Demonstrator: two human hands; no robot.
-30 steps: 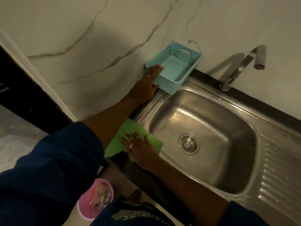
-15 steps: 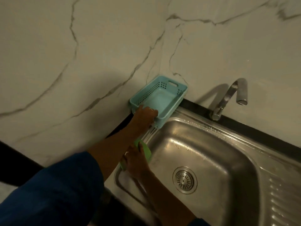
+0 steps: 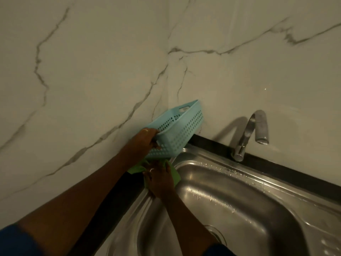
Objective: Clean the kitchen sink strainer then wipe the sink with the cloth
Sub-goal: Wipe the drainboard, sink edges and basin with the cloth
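My left hand [image 3: 145,143] is gripping the near end of the pale blue plastic basket [image 3: 182,130], fingers curling round its end wall. The basket is a rectangular tub with rounded corners, its side walls pierced by rows of small square holes and a slot handle cut in the far end. I am holding it tilted, far end raised toward the corner of the wall [image 3: 92,71], which is smooth, pale, marble-look panelling with thin grey veins.

My right hand [image 3: 159,180] is lying on the green cloth [image 3: 176,174], palm down and pressing; the fingertips are running under the basket, so I cannot tell how far they are spread. The cloth is soft and crumpled, bunching out on both sides of my hand, and it is sitting on the far-left corner of the sink [image 3: 239,209] rim, just below the basket.

The sink is brushed stainless steel with a rounded basin, beaded with water drops along its far edge. The strainer [image 3: 215,234] is showing only as an arc of round metal on the basin floor beside my right forearm, well apart from both hands. A curved metal faucet [image 3: 247,133] is rising from the black strip [image 3: 276,161] behind the sink.
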